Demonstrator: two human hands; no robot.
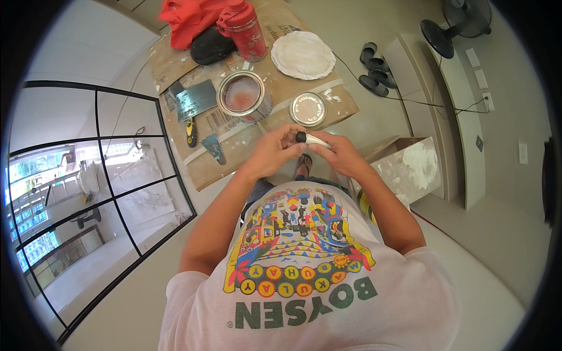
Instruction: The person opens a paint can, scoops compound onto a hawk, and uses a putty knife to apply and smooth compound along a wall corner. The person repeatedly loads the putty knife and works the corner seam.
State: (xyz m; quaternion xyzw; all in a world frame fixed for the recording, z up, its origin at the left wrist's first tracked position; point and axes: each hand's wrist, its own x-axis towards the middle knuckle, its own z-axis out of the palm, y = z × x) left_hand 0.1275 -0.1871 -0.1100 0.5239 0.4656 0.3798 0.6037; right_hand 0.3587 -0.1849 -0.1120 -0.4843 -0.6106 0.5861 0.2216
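Tube (318, 141): one, right hand (343, 157) grasping
Left hand (273, 151): beside one black cap (301, 137), grip cannot be told
Can (263, 110): one, tube's ten o'clock
Lid (308, 109): one, twelve o'clock

Around the can (264, 109) on cardboard (201, 172): bottle (247, 38) at twelve o'clock, disc (302, 55) at two, lid (307, 109) just past three, small scraper (214, 150) at seven, cutter (191, 133) at eight, wide scraper (197, 100) at nine. At four: tube (318, 141) between left hand (273, 153) and right hand (342, 155); farther out, box (417, 171).
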